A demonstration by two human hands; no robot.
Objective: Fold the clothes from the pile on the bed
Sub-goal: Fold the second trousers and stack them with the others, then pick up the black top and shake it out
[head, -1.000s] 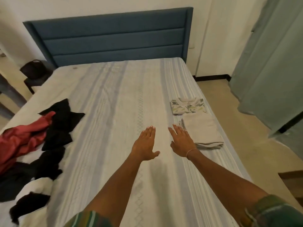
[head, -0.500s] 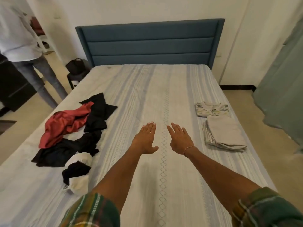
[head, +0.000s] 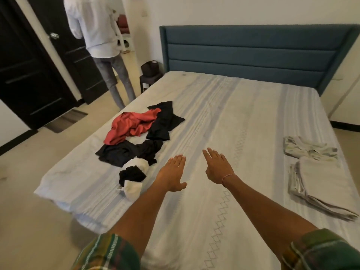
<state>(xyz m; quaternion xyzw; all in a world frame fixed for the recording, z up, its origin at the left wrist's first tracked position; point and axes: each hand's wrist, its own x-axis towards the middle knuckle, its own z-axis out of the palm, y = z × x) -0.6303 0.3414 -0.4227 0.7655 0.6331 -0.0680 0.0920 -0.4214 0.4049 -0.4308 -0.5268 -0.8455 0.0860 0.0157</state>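
Hovering flat and empty, 2 hands (head: 194,170) separate 1 unfolded pile (head: 140,137) from 2 folded garments (head: 315,172).

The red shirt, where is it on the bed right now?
In the head view, the red shirt lies crumpled on the bed's left side, atop the unfolded pile, overlapping the black garments, ahead and left of the left hand.

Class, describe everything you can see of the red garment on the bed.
The crumpled red garment looks like thin, slightly shiny fabric, bunched in loose folds and unfolded. It lies on the pale striped bed sheet at the far end of the pile, partly overlapping black clothes beside and below it. Neither hand touches it.
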